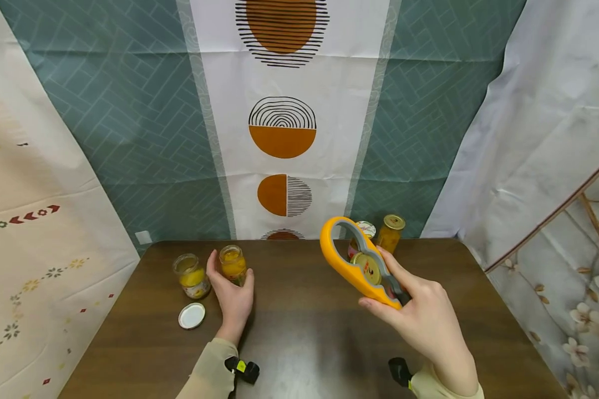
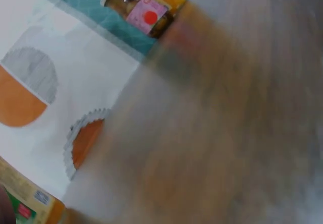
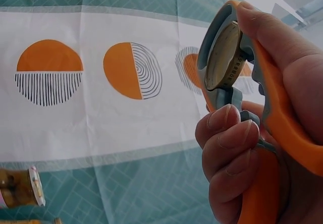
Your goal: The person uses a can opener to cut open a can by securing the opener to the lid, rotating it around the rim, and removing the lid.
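My left hand (image 1: 234, 302) is curved around an open glass jar (image 1: 233, 260) of yellow fruit at the table's back left, thumb on one side and fingers on the other. Only part of this jar's label (image 2: 40, 201) shows in the left wrist view. Raised above the table, my right hand (image 1: 426, 307) grips an orange and grey jar opener (image 1: 340, 265) by its handles. A gold lid (image 3: 224, 57) sits inside the opener's grey-lined loop. Fingers (image 3: 229, 148) wrap around the lower handle, while the thumb lies along the upper one.
Left of the held jar stands another open jar (image 1: 192, 277) with yellow contents. A white lid (image 1: 192, 316) lies in front of it. At the back right are a gold-lidded jar (image 1: 390, 235) and a pink-labelled jar (image 2: 146, 14). Patterned cloth (image 1: 284, 77) hangs behind the table (image 1: 299, 338).
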Demonstrator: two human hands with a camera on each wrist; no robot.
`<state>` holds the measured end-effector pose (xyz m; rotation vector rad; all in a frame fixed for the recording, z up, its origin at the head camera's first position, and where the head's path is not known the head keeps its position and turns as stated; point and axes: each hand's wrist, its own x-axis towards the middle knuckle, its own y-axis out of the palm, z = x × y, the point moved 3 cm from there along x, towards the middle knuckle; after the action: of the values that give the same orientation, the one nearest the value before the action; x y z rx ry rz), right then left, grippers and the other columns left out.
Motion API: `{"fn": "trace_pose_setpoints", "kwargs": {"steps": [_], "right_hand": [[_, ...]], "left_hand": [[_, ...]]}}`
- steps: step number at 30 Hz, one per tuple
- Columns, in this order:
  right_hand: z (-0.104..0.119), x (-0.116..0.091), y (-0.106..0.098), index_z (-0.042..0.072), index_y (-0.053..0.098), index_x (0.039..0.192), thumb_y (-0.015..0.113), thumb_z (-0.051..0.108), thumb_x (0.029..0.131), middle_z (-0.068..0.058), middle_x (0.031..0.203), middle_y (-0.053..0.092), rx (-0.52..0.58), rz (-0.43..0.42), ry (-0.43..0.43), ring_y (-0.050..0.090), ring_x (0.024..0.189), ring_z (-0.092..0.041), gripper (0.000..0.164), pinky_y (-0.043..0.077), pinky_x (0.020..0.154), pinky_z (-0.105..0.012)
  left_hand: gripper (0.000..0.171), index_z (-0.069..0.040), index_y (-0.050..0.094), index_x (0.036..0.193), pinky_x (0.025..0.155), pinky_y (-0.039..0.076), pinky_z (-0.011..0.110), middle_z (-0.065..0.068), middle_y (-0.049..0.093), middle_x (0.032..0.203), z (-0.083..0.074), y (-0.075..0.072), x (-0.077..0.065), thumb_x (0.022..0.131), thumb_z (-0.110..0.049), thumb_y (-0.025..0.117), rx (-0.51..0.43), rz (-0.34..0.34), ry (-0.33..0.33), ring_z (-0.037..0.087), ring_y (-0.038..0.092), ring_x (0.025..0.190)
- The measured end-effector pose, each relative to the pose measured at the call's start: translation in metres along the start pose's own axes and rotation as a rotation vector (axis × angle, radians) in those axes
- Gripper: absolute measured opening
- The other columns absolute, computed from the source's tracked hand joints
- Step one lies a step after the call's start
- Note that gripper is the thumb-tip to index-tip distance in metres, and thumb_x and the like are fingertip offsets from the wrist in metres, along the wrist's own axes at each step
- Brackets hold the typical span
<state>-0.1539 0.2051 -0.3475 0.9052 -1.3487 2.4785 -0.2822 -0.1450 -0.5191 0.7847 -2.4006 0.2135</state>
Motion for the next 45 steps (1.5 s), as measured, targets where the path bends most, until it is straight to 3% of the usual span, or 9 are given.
{"fn": "trace_pose_setpoints", "kwargs": {"steps": [7,13,16,18,20,26,29,34,45], "right_hand": [[-0.002,0.0,0.002,0.038,0.048,0.145,0.083,0.059,0.07,0.012,0.066,0.056,0.001,0.017,0.01,0.049,0.058,-0.006,0.085,0.044,0.053,-0.029],[-0.004,0.003,0.002,0.038,0.049,0.144,0.082,0.06,0.069,0.012,0.064,0.052,-0.006,0.01,0.008,0.048,0.057,-0.007,0.085,0.044,0.053,-0.03],[-0.004,0.003,0.006,0.039,0.049,0.144,0.08,0.063,0.069,0.012,0.059,0.045,-0.015,0.023,0.008,0.045,0.055,-0.006,0.085,0.041,0.052,-0.028],[-0.002,0.004,0.008,0.039,0.048,0.144,0.079,0.065,0.069,0.012,0.058,0.043,-0.019,0.033,0.005,0.043,0.054,-0.006,0.085,0.04,0.051,-0.027],[-0.001,0.004,0.011,0.039,0.047,0.145,0.079,0.066,0.068,0.011,0.057,0.042,-0.022,0.038,-0.001,0.043,0.054,-0.006,0.087,0.04,0.051,-0.027],[0.003,0.004,0.017,0.036,0.049,0.145,0.079,0.067,0.067,0.014,0.061,0.049,-0.029,0.034,-0.038,0.044,0.055,-0.006,0.089,0.041,0.052,-0.028],[0.004,0.004,0.021,0.037,0.049,0.145,0.076,0.07,0.068,0.016,0.057,0.045,-0.04,0.048,-0.05,0.042,0.053,-0.006,0.087,0.039,0.05,-0.027],[0.005,0.003,0.025,0.038,0.047,0.145,0.075,0.072,0.068,0.018,0.059,0.045,-0.069,0.067,-0.084,0.04,0.054,-0.003,0.089,0.038,0.05,-0.026],[0.006,0.003,0.029,0.038,0.045,0.147,0.078,0.07,0.066,0.021,0.075,0.057,-0.102,0.103,-0.187,0.042,0.057,-0.001,0.094,0.04,0.051,-0.024]], "left_hand": [[0.087,0.008,0.025,0.139,0.117,0.015,0.048,0.028,0.02,0.15,-0.06,-0.001,0.003,0.067,0.02,0.071,-0.039,-0.058,0.229,0.037,0.017,0.14],[0.079,0.012,0.025,0.134,0.116,0.015,0.048,0.037,0.019,0.144,-0.106,0.01,0.005,0.068,0.019,0.069,-0.128,0.033,0.362,0.043,0.016,0.138],[0.073,0.016,0.027,0.132,0.116,0.018,0.049,0.039,0.025,0.14,-0.13,0.02,0.002,0.07,0.02,0.066,-0.218,0.097,0.369,0.046,0.022,0.135],[0.067,0.017,0.029,0.132,0.115,0.023,0.046,0.036,0.032,0.137,-0.14,0.03,-0.002,0.075,0.022,0.063,-0.326,0.181,0.29,0.044,0.03,0.132],[0.058,0.015,0.031,0.134,0.111,0.033,0.041,0.032,0.041,0.134,-0.147,0.043,-0.008,0.083,0.02,0.059,-0.466,0.311,0.127,0.039,0.04,0.127],[0.037,-0.004,0.042,0.137,0.097,0.048,0.035,0.012,0.058,0.123,-0.163,0.077,-0.043,0.106,-0.023,0.046,-0.938,0.771,-0.659,0.025,0.057,0.112],[0.036,-0.009,0.046,0.133,0.094,0.049,0.034,0.005,0.061,0.119,-0.17,0.083,-0.055,0.108,-0.033,0.037,-1.121,0.929,-0.871,0.022,0.059,0.11],[0.036,-0.013,0.053,0.124,0.094,0.05,0.033,0.003,0.063,0.118,-0.171,0.084,-0.06,0.111,-0.034,0.028,-1.291,1.074,-0.934,0.02,0.06,0.109],[0.047,-0.008,0.045,0.14,0.093,0.051,0.029,0.008,0.063,0.125,-0.175,0.08,-0.062,0.106,-0.04,0.044,-1.292,1.188,-0.95,0.021,0.06,0.113]]}}
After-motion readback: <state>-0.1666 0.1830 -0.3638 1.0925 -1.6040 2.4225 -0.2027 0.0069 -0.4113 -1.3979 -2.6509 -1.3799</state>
